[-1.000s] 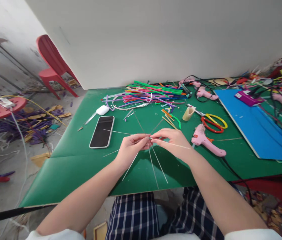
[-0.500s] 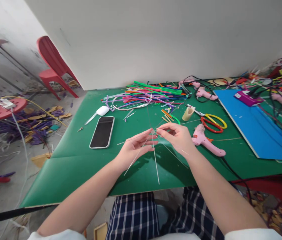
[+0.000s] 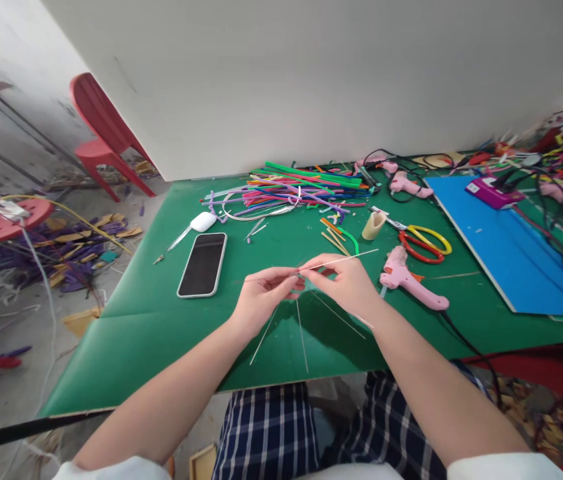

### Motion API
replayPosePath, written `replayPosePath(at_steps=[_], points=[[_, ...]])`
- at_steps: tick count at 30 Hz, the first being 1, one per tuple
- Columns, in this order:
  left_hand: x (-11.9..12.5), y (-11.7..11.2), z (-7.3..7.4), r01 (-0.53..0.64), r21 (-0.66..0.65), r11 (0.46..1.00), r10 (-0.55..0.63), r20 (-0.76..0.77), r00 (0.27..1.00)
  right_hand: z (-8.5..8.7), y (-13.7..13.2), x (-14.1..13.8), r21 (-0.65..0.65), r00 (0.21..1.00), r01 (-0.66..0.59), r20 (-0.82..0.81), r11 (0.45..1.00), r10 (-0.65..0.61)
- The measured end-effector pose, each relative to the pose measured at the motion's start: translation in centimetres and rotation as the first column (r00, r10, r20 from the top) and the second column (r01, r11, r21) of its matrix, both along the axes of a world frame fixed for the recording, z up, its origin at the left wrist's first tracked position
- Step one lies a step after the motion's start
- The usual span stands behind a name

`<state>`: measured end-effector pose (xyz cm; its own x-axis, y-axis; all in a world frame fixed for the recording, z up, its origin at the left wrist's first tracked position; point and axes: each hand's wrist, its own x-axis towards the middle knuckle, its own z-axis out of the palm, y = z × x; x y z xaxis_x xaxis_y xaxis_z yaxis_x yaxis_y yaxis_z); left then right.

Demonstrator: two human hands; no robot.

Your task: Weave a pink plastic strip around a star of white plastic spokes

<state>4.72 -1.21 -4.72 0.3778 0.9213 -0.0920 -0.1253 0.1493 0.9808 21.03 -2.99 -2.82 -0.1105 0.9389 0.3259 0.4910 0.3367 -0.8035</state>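
Several thin white rods [image 3: 302, 335] spread out like spokes from a small centre between my hands, above the green table. My left hand [image 3: 264, 295] pinches near that centre with thumb and fingertips. Opposite it, my right hand [image 3: 340, 280] has thumb and forefinger closed on the rods, touching or nearly touching the left fingertips. One rod slants up to the right across the right hand, and others reach down toward the table's front edge. My fingers hide the joint, so how the rods are joined cannot be made out.
A phone [image 3: 203, 265] lies left of my hands. Colourful pipe cleaners [image 3: 306, 187] are heaped at the back. To the right are a pink glue gun [image 3: 408, 280], scissors [image 3: 424, 243], a bamboo-like tube [image 3: 374, 226] and a blue board [image 3: 506, 247].
The rods have turned and tilted, with one now crossing above my right hand. My left fingers have closed from spread to a pinch. Both hands have shifted slightly left.
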Motion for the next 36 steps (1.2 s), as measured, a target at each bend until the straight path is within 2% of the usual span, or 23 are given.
replayPosePath(at_steps=[5, 12, 27, 32, 36], points=[[-0.02, 0.03, -0.31, -0.059, 0.033, 0.998, 0.059, 0.006, 0.998, -0.04, -0.26, -0.37, 0.087, 0.996, -0.021, 0.087, 0.996, 0.014], [-0.14, 0.02, -0.34, -0.056, 0.082, 0.995, 0.057, -0.016, 0.998, -0.2, -0.44, -0.44, 0.179, 0.992, -0.04, 0.124, 0.983, 0.017], [-0.15, -0.07, -0.49, -0.064, 0.1, 0.993, 0.07, -0.058, 0.996, -0.09, -0.54, -0.46, 0.263, 0.977, -0.073, 0.214, 0.962, 0.016], [-0.03, -0.19, -0.27, -0.059, 0.076, 0.995, 0.063, -0.056, 0.996, -0.12, -0.61, -0.42, 0.248, 0.972, -0.071, 0.233, 0.966, 0.011], [-0.09, -0.05, -0.07, -0.049, 0.055, 0.997, 0.051, -0.035, 0.998, 0.27, -0.62, -0.33, 0.11, 0.991, -0.035, 0.132, 0.993, 0.021]])
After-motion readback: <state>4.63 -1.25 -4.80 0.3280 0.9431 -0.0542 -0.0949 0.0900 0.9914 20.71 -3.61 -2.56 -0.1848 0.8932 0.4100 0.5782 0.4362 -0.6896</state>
